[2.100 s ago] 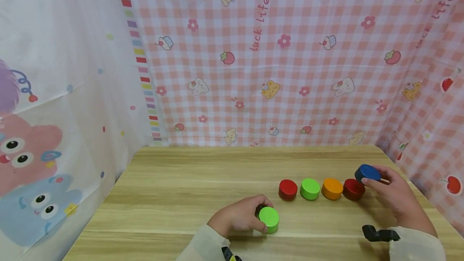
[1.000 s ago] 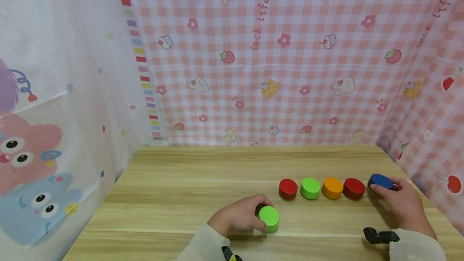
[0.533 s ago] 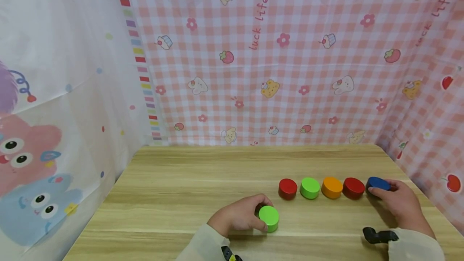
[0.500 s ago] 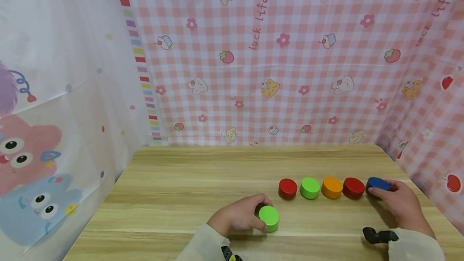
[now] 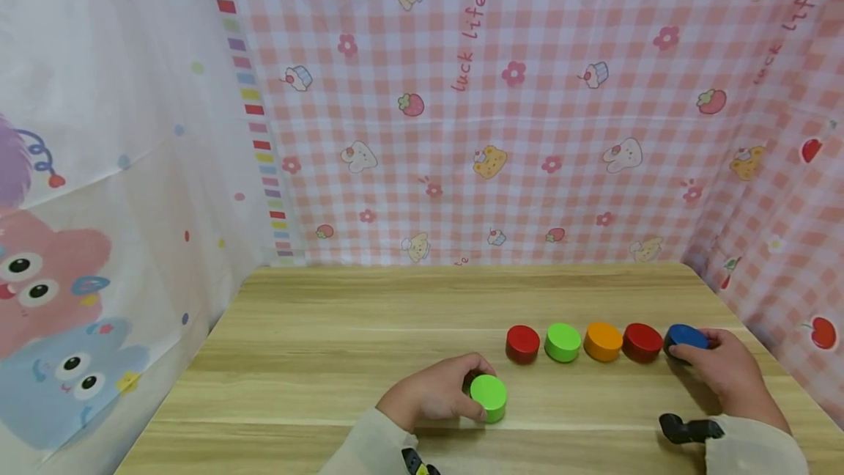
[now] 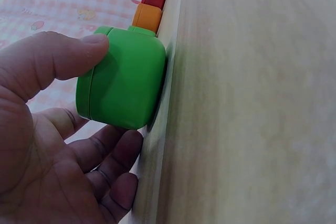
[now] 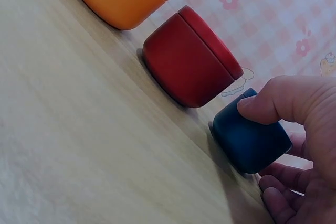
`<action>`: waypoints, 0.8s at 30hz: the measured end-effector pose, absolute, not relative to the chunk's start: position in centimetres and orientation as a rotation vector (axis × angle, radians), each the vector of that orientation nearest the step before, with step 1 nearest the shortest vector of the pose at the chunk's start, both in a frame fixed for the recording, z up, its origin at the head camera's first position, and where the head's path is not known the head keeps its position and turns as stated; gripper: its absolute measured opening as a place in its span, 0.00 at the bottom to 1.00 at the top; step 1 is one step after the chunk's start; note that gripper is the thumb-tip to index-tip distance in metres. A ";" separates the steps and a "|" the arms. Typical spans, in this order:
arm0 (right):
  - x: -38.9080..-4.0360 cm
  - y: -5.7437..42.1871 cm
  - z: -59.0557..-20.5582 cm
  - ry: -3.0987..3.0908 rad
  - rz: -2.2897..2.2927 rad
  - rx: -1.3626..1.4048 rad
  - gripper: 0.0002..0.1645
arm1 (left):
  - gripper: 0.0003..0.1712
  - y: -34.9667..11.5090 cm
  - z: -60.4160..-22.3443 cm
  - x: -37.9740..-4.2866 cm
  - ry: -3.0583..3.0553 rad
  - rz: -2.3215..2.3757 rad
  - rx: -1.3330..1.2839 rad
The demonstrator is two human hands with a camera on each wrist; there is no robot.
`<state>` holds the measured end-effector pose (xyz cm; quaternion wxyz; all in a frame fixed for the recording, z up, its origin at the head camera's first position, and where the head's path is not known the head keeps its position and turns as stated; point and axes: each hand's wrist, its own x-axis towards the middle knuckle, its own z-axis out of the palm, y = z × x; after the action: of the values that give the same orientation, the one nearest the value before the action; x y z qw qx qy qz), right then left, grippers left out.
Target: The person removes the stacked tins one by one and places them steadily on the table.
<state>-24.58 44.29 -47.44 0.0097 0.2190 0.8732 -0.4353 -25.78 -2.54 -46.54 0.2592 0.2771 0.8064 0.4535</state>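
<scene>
My left hand [image 5: 438,391] grips a bright green round lidded jar [image 5: 489,396] on the wooden table, thumb on its near side. In the left wrist view the thumb lies against the lid edge of this green jar [image 6: 126,77]. At the right end of a row, my right hand [image 5: 728,369] holds a dark blue lidded jar [image 5: 684,337] between thumb and fingers. The right wrist view has the blue jar [image 7: 249,135] standing on the table, a small gap away from a dark red jar [image 7: 189,59]. Its far side is hidden by the hand.
Left of the blue jar, the row continues with the dark red jar [image 5: 642,341], an orange jar [image 5: 603,341], another green jar [image 5: 563,342] and a red jar [image 5: 522,344]. A pink checked cloth [image 5: 428,130] hangs behind the wooden table [image 5: 330,328].
My right hand has carried the blue jar from above the dark red one to the row's right end, lowered it, then shifted it slightly left. The left hand and its green jar stay put.
</scene>
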 end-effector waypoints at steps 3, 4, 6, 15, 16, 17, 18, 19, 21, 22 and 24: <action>-24.8 44.6 -47.8 2.719 -1.370 0.698 0.56 | 0.24 -2.5 -46.6 -25.8 2.177 1.242 0.745; -24.9 44.7 -47.8 2.721 -1.372 0.698 0.56 | 0.24 -2.5 -46.6 -25.8 2.174 1.246 0.744; -25.0 44.9 -48.0 2.723 -1.372 0.696 0.57 | 0.24 -2.4 -46.6 -25.8 2.167 1.256 0.738; -25.0 44.9 -48.1 2.738 -1.369 0.702 0.57 | 0.24 -2.4 -46.6 -25.8 2.196 1.266 0.699; -25.0 44.8 -48.1 2.737 -1.368 0.700 0.57 | 0.24 -2.4 -46.6 -25.8 2.200 1.268 0.695; -24.9 44.8 -48.0 2.740 -1.365 0.694 0.58 | 0.24 -2.5 -46.6 -25.8 2.204 1.271 0.691; -24.9 44.7 -47.9 2.742 -1.360 0.688 0.58 | 0.24 -2.5 -46.6 -25.8 2.207 1.274 0.689; -24.9 44.7 -47.9 2.743 -1.356 0.684 0.58 | 0.24 -2.5 -46.6 -25.8 2.208 1.279 0.687; -24.8 44.6 -47.8 2.748 -1.345 0.676 0.58 | 0.24 -2.5 -46.7 -25.8 2.212 1.289 0.688; -24.8 44.6 -47.7 2.750 -1.340 0.676 0.57 | 0.24 -2.5 -46.6 -25.8 2.216 1.291 0.689; -24.7 44.5 -47.6 2.754 -1.329 0.681 0.56 | 0.24 -2.5 -46.6 -25.9 2.228 1.293 0.691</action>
<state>-24.71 44.48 -47.65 0.0043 0.2173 0.8790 -0.4243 -25.86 -2.50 -46.58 0.2350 0.2517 0.8120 0.4713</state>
